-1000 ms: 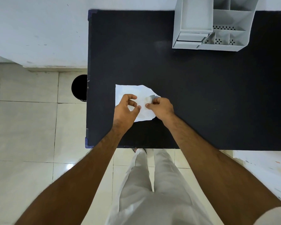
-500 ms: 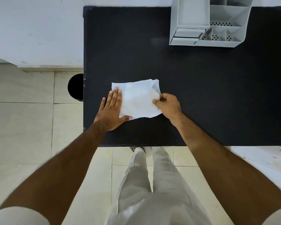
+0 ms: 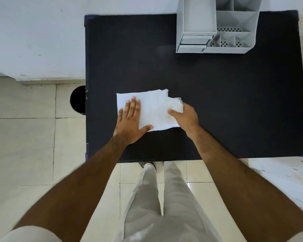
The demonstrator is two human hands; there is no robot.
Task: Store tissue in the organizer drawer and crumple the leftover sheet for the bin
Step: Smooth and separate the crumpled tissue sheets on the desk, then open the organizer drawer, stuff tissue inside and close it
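White tissue (image 3: pixel 156 110) lies spread on the black table (image 3: pixel 217 102), near the front edge, left of centre. It is a crumpled sheet, with the right end folded or doubled over itself.

Left hand (image 3: pixel 130 123) is flat on the tissue's left part, palm down, fingers (image 3: pixel 133 105) together and stretched out, thumb out to the right along the sheet's near edge. It grasps nothing and only presses.

Right hand (image 3: pixel 185 117) is at the tissue's right end, thumb (image 3: pixel 173 112) on top of the paper, the other fingers curled under or behind the edge. That is a narrow pinch holding the sheet's right end.

Grey plastic organizer (image 3: pixel 215 27) stands at the table's far edge, right of centre, well apart from the tissue. It has an open tall compartment on the left, a drawer (image 3: pixel 194 41) below it, and small perforated slots on the right. Whether the drawer is fully closed cannot be told.

Black round bin (image 3: pixel 78 100) sits on the tiled floor (image 3: pixel 24 145), just beside the table's left edge.

The person stands at the table's front edge in light trousers (image 3: pixel 161 206).

No brands, labels or readable writing on anything.
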